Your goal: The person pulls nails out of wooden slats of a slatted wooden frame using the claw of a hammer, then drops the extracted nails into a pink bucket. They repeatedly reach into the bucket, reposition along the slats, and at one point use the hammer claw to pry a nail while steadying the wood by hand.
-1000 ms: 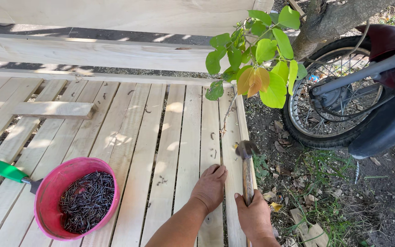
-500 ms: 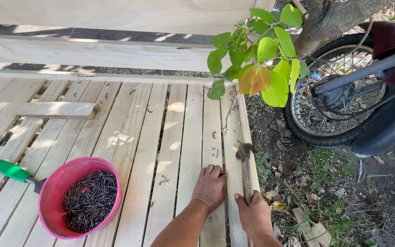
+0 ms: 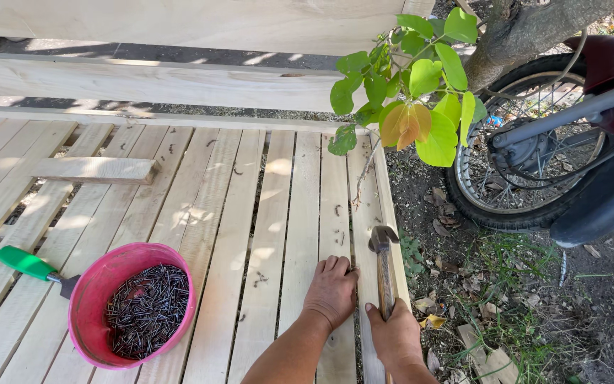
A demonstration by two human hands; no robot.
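At the slatted wooden panel's (image 3: 264,213) right edge, right hand (image 3: 394,334) clamps hammer (image 3: 384,267), handle lengthwise along the slats, head pointing away; left hand (image 3: 332,288) lies flat, fingers together, just left.

Dappled sunlight falls on pale wooden slats (image 3: 200,185); a motorbike wheel (image 3: 527,171) stands on bare dirt (image 3: 534,313) beside a leafy tree (image 3: 421,78).

The right hand (image 3: 394,336) holds a hammer (image 3: 384,264) over the wooden slats (image 3: 271,213); the left hand (image 3: 332,288) lies flat beside it. A pink bowl (image 3: 94,284) holds nails (image 3: 147,309).
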